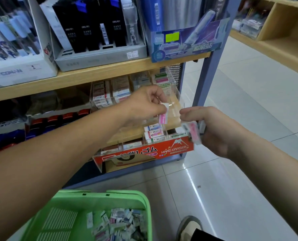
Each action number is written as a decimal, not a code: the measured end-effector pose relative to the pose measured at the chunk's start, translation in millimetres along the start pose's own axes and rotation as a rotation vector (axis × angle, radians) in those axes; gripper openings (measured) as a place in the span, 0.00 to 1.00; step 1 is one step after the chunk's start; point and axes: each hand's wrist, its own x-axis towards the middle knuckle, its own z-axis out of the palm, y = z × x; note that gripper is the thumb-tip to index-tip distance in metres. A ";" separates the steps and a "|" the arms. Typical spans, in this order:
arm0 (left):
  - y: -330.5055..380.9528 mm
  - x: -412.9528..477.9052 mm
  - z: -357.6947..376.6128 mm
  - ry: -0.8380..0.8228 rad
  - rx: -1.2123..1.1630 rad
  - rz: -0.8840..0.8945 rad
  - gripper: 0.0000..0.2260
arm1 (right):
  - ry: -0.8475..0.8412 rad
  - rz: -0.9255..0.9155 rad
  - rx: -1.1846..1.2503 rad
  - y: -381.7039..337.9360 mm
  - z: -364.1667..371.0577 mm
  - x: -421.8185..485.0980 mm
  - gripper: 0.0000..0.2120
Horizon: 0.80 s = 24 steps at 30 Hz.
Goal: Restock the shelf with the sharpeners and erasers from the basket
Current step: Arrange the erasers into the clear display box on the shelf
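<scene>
My left hand pinches a pink and white eraser above the clear acrylic display tray on the lower shelf. Stacked erasers lie in the tray slot just below it. My right hand grips a bundle of several erasers to the right of the tray. The green basket sits on the floor near me, with several loose erasers in its right half.
A red "HARD ERASER" box fronts the tray. Pen and lead boxes fill the wooden shelf above. The blue shelf post stands at the right, with tiled floor beyond. My shoe is beside the basket.
</scene>
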 end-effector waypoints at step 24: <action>-1.8 -3.4 51.3 0.001 0.039 0.149 0.07 | 0.088 -0.009 0.137 6.1 -19.1 -2.2 0.17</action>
